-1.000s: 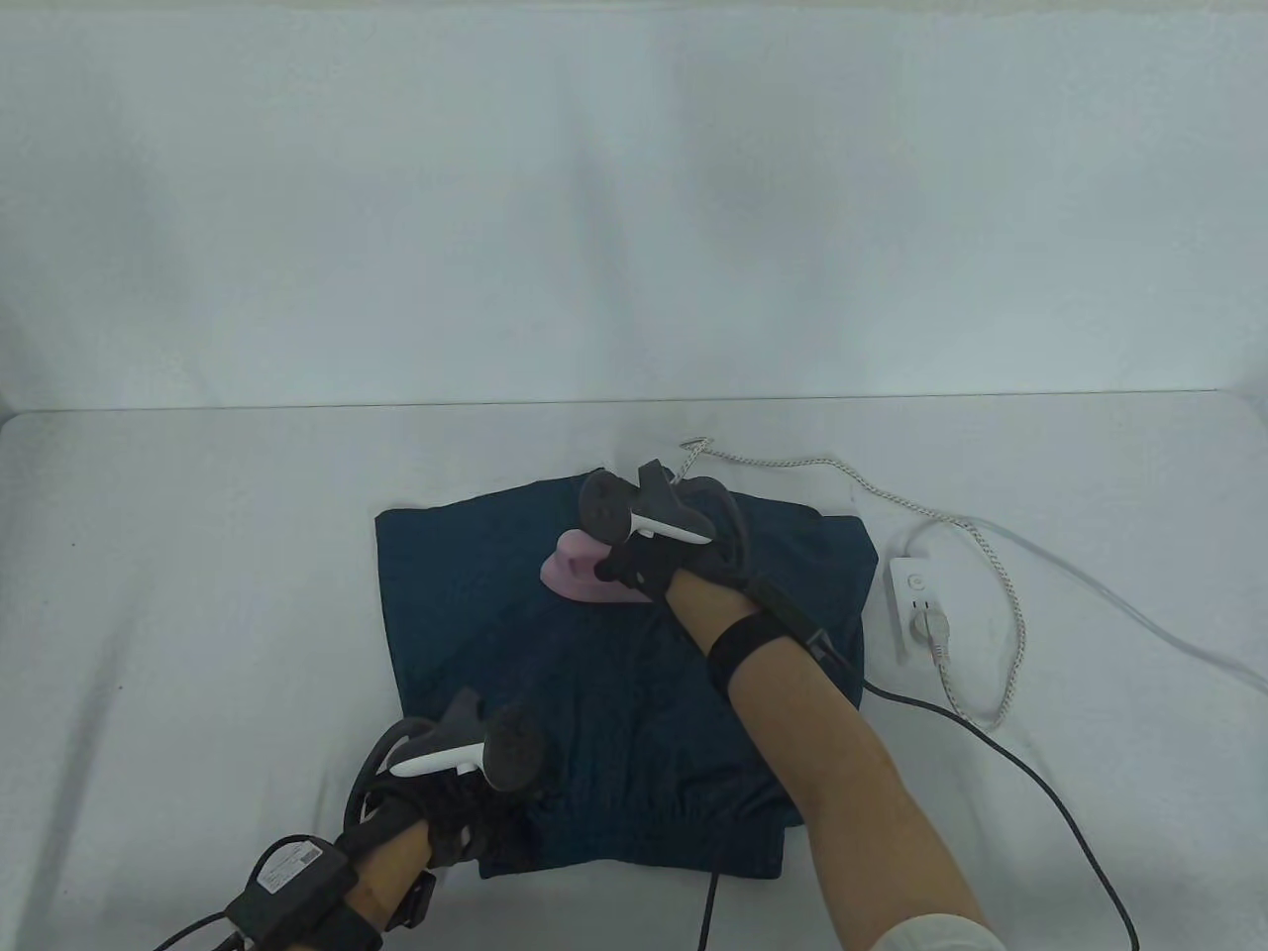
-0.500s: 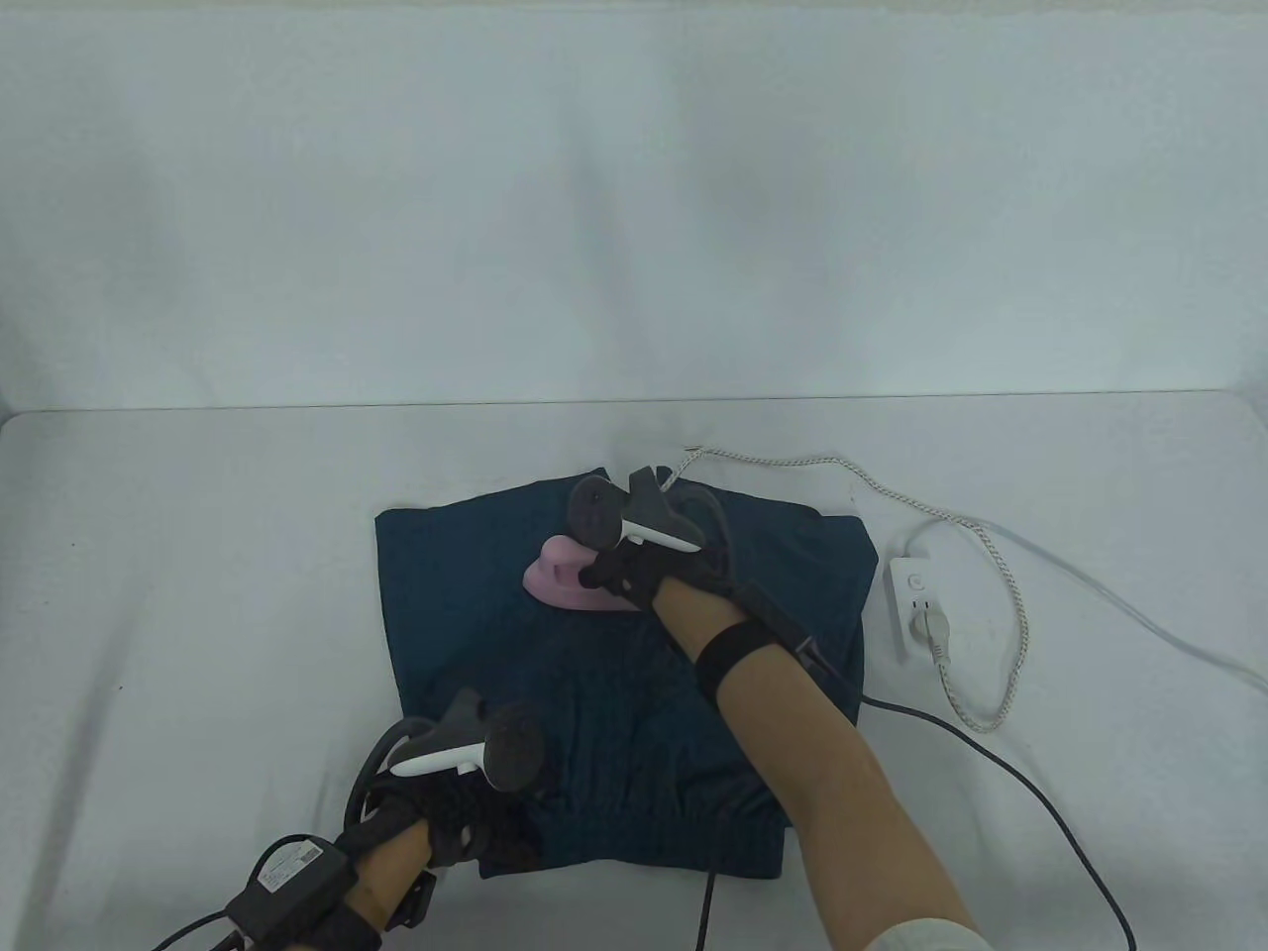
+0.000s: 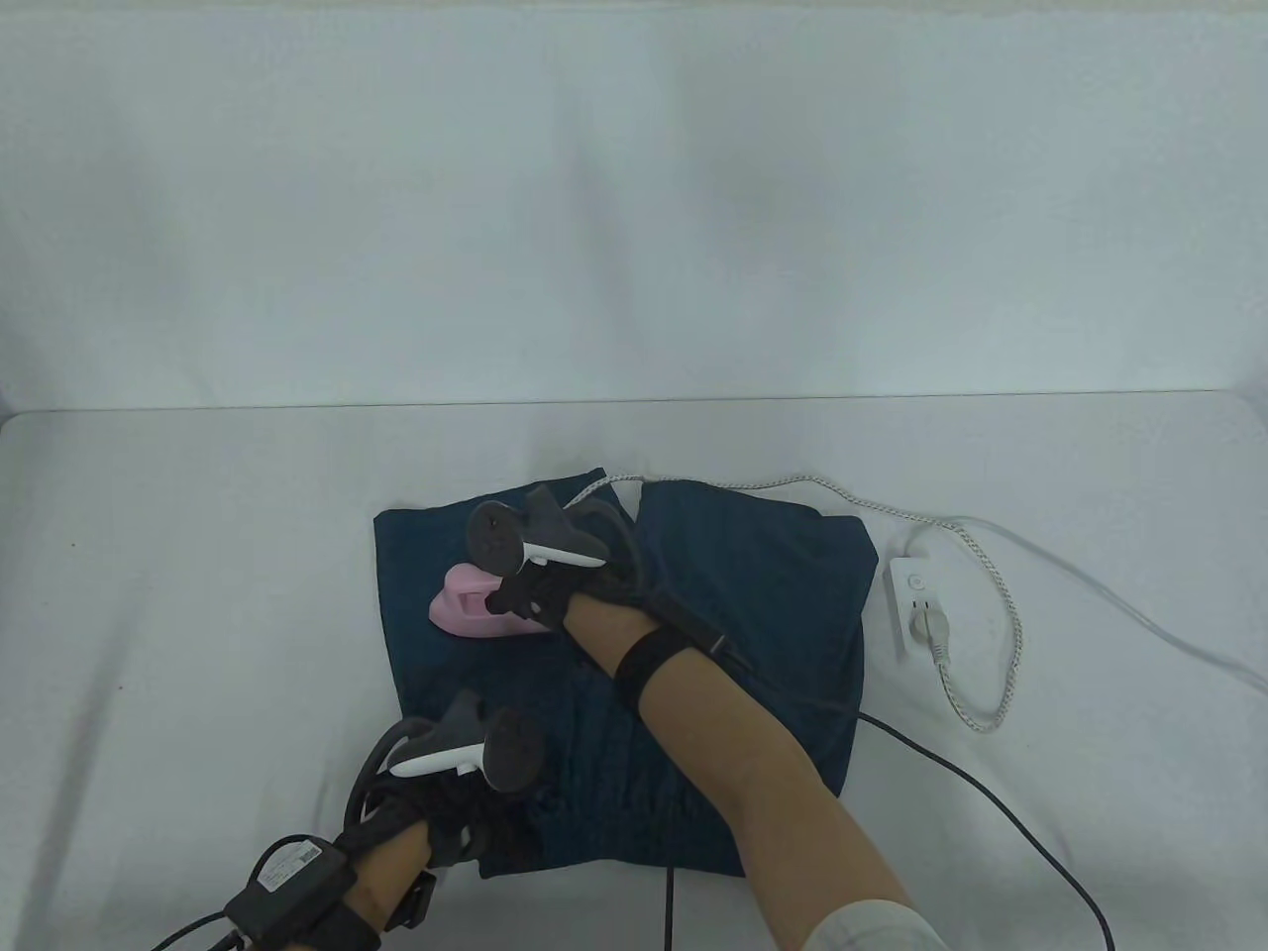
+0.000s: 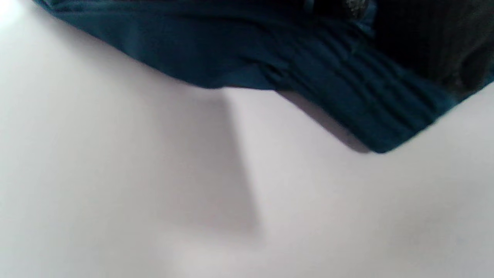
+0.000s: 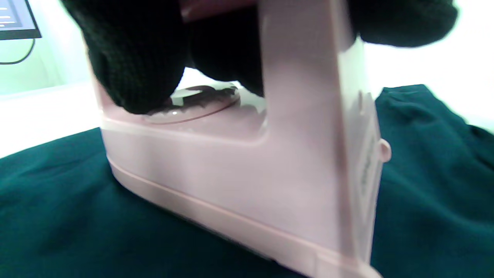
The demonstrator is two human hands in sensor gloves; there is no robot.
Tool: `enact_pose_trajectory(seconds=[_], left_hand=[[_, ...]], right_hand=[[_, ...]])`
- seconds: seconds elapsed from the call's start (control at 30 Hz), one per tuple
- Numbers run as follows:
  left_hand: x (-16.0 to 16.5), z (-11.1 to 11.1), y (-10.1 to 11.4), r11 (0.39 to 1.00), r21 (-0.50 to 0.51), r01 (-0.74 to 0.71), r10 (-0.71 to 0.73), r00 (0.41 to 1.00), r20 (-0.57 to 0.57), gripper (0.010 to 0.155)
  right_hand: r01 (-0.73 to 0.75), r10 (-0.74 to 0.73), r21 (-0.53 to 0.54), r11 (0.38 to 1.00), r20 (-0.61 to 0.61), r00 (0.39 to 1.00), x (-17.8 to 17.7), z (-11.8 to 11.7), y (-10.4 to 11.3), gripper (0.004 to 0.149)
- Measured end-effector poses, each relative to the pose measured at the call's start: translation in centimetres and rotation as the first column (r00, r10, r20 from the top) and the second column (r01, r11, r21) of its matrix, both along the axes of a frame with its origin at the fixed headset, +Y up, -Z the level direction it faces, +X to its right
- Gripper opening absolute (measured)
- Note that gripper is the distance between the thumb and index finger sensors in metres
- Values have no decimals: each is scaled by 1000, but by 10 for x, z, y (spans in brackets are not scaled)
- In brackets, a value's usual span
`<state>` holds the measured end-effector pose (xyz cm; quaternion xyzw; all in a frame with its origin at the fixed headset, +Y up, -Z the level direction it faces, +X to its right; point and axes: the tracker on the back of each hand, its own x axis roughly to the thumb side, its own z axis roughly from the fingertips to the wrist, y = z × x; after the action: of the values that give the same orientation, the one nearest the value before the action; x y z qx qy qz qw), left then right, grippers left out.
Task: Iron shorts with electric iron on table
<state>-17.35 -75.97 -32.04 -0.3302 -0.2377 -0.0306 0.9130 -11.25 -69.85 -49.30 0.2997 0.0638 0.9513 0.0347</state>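
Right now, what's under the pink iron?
The dark shorts lie directly under the iron, its soleplate flat on the fabric. The right hand grips its handle from above. The cloth right beneath the soleplate is covered, so any creases there can't be seen.

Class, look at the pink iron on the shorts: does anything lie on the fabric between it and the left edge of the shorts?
Nothing visible does. The iron, gripped by the right hand, has bare shorts to its left. The left hand rests at the near corner, off that line.
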Motion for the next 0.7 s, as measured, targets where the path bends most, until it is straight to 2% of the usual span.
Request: enact_pose_trajectory(seconds=[0.17, 0.3, 0.7], left_hand=[[0, 0, 0, 1000, -1, -5, 5, 1000, 1, 78], [0, 0, 0, 1000, -3, -3, 3, 1000, 1, 78], [0, 0, 0, 1000, -1, -2, 2, 1000, 0, 78]], right_hand=[[-14, 14, 10, 1000, -46, 999, -16, 9, 1, 64], [-29, 31, 25, 999, -57, 998, -16, 12, 3, 64], [-60, 60, 28, 998, -28, 998, 25, 17, 2, 62]])
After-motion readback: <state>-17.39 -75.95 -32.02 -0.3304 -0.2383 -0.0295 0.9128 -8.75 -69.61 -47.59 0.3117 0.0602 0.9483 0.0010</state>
